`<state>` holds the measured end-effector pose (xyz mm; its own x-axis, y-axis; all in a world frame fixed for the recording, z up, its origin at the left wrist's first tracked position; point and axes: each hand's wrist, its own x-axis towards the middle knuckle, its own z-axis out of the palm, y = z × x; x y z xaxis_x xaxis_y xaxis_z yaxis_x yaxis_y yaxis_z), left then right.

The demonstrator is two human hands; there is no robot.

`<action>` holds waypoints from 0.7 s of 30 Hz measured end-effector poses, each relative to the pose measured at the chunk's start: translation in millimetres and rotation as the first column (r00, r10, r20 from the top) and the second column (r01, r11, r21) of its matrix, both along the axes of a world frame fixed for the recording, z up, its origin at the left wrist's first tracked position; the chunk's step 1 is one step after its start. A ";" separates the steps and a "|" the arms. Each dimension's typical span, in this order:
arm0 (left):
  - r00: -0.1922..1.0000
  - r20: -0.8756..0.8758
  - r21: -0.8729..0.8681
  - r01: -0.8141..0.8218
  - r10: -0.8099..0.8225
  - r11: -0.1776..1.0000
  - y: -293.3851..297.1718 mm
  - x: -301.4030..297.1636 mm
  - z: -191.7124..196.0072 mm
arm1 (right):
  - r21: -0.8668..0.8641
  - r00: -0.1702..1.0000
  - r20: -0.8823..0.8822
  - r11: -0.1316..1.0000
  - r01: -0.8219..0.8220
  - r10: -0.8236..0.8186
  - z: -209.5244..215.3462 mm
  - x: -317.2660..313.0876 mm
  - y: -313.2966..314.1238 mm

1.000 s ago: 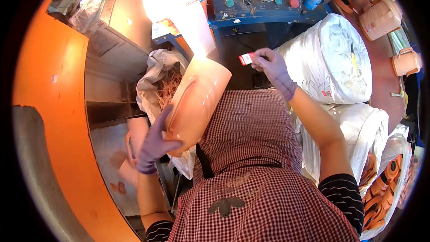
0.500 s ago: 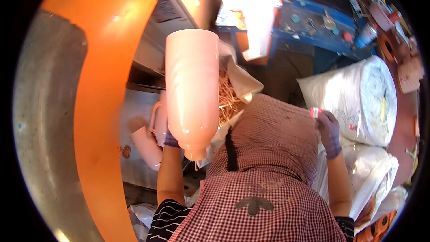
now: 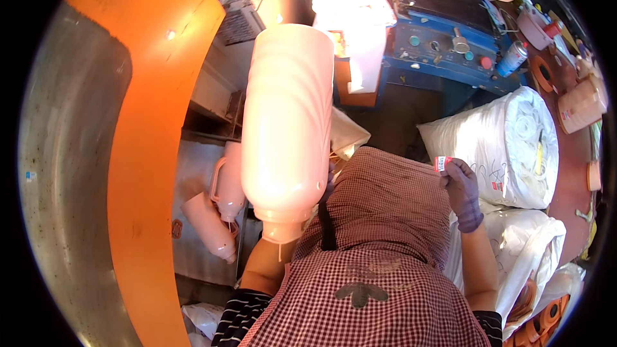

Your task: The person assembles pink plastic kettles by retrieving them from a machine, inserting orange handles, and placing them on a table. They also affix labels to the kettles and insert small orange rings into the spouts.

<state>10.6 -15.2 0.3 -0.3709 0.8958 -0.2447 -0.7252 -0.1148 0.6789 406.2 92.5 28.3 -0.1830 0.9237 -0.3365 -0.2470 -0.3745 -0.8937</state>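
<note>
Head view shows the left hand (image 3: 326, 183), mostly hidden, holding up a big pink bottle (image 3: 286, 125). Off to the side, the right hand (image 3: 463, 191) pinches a small red sticker (image 3: 441, 163).

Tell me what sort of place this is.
Probably a small factory or workshop that makes plastic bottles. A blue machine panel with round buttons stands ahead, more pale pink bottles lie by the orange guard, and big white sacks sit at the right. The left hand raises a large pink bottle.
</note>
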 end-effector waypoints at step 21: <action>-0.686 -0.722 -0.110 0.247 0.094 0.963 -1.5 92.9 68.3 | 0.030 0.980 0.186 0.998 0.059 -0.064 -6.2 -9.0 -1.3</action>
